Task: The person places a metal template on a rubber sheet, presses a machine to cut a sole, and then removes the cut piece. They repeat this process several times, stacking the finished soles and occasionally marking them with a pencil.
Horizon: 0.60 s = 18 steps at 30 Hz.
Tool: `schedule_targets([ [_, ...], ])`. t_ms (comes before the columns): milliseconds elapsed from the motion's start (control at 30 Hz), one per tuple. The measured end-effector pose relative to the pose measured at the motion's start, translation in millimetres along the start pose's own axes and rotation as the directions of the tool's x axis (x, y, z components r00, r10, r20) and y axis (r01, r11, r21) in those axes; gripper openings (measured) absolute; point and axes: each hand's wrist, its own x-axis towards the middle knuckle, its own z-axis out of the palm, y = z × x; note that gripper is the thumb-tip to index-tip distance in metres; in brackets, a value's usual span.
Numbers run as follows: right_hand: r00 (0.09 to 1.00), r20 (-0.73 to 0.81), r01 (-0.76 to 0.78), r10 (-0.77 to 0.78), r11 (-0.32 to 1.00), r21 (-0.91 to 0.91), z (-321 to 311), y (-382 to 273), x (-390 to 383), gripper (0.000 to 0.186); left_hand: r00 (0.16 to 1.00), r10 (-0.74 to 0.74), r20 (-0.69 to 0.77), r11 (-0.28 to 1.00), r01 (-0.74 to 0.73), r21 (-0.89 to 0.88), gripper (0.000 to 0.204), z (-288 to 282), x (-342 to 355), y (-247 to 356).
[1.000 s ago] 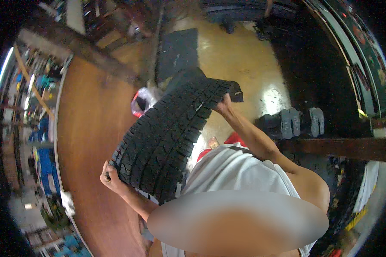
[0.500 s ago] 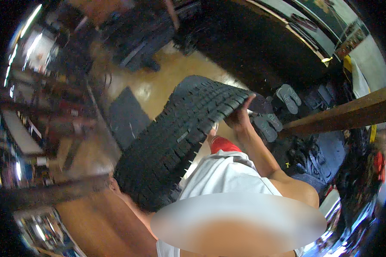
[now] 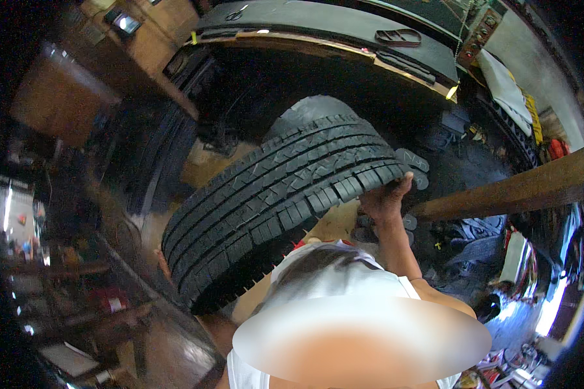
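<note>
A broad black piece of tyre (image 3: pixel 285 175) with a grooved tread spans the middle of the view, held up in front of my body and slanting up to the right. My right hand (image 3: pixel 389 198) grips its right end, thumb at the edge and the other fingers partly hidden beneath. At the lower left end, my left hand (image 3: pixel 163 264) is closed around the rim; only some fingers show past the rubber. Short spiky bits stick out along the near edge. Behind the far edge a smooth grey rounded surface (image 3: pixel 321 107) shows.
A long workbench (image 3: pixel 292 14) runs across the back, with scissors (image 3: pixel 237 13) and a strap sandal (image 3: pixel 398 37) on it. A wooden beam (image 3: pixel 512 188) juts in from the right. Near it lie grey footwear soles (image 3: pixel 414 161) and piled dark scraps (image 3: pixel 474 236).
The view has swung, bringing the workbench to the top middle. The tyre piece has tilted, showing more of its tread face. Both hands still hold its ends.
</note>
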Motion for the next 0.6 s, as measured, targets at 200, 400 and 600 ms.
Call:
schedule_targets([
  [200,0.927,-0.130,0.327,-0.351,0.929,-0.173,9,-35,99,0.091,0.957,0.035,0.286,0.980,0.023,-0.195,0.049,158,161,-45],
  [400,0.721,-0.060,0.677,-0.691,0.720,-0.154,40,-70,222,0.063,0.724,0.097,0.683,0.829,0.321,-0.458,0.050,352,368,-40],
  [600,0.746,0.205,0.666,-0.634,0.713,-0.220,47,-143,349,0.047,0.555,0.394,0.732,0.886,-0.018,-0.464,0.056,544,504,-8],
])
